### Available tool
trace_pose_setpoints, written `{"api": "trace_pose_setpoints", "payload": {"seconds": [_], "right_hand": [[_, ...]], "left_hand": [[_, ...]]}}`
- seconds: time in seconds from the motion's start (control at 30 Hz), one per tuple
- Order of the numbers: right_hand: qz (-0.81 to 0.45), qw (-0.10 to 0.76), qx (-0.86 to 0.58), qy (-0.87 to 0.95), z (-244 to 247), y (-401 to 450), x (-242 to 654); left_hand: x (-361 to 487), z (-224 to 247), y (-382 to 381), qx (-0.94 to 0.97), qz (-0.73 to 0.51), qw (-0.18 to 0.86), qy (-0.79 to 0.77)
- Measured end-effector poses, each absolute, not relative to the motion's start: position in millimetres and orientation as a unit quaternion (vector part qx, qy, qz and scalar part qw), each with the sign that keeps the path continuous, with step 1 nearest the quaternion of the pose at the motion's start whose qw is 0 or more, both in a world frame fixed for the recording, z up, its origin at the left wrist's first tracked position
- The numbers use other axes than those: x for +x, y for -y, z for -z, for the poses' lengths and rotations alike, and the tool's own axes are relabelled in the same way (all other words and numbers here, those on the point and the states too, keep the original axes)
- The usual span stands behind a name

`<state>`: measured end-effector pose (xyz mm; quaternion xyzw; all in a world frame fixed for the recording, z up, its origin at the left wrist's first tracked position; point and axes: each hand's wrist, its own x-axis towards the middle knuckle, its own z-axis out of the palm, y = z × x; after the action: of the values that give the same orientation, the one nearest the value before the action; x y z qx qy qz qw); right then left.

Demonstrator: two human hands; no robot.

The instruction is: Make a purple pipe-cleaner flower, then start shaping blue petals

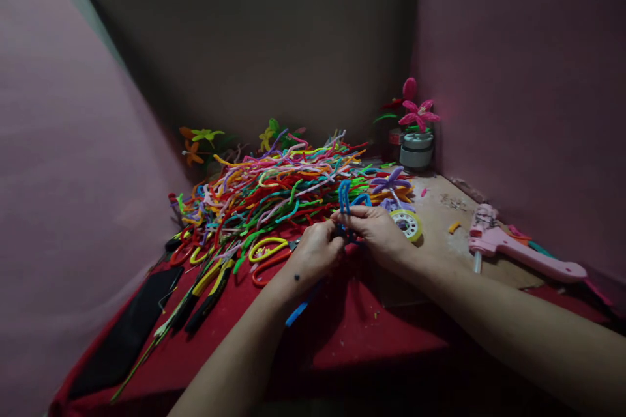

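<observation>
Both of my hands meet over the table, closed on a bent blue pipe cleaner (345,194) whose loops stand up above the fingers. My left hand (320,244) pinches its lower part, and a blue tail end (299,314) hangs out below the wrist. My right hand (374,228) holds it from the other side, thumb and fingers together. The exact grip points are hidden by the fingers. Right beside my right hand lies a yellow tape roll (413,227), with a purple pipe-cleaner flower (390,182) behind it. Scissors with yellow and red handles (268,250) lie by my left hand.
A large heap of coloured pipe cleaners (274,189) fills the table's back. Pliers (210,293) and a black flat case (124,332) lie left on the red cloth (362,339). At right are a pink glue gun (523,251) and a pot (417,151) with a pink flower.
</observation>
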<state>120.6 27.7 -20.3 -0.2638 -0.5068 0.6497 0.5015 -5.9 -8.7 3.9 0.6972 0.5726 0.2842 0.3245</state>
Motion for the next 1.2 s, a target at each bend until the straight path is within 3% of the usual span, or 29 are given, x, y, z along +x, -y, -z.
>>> {"api": "trace_pose_setpoints", "payload": {"seconds": [0.13, 0.3, 0.67, 0.83, 1.2], "right_hand": [[-0.744, 0.538, -0.213, 0.334, 17.4, -28.7, 117.1], [-0.766, 0.579, -0.196, 0.203, 5.8, -26.0, 112.2], [-0.741, 0.602, -0.227, 0.192, -1.0, -32.4, 113.2], [-0.735, 0.594, -0.253, 0.206, 0.0, -34.4, 115.7], [-0.784, 0.534, -0.246, 0.199, -3.1, -41.2, 124.9]], "left_hand": [[-1.1, -10.4, 12.2, 0.625, -0.365, 0.459, -0.516], [-2.7, -11.1, 10.3, 0.548, -0.45, 0.54, -0.454], [12.1, 5.7, 5.1, 0.341, -0.475, 0.732, -0.35], [16.7, 10.3, 6.6, 0.376, -0.413, 0.741, -0.372], [13.9, 5.2, 9.9, 0.429, -0.409, 0.704, -0.393]]}}
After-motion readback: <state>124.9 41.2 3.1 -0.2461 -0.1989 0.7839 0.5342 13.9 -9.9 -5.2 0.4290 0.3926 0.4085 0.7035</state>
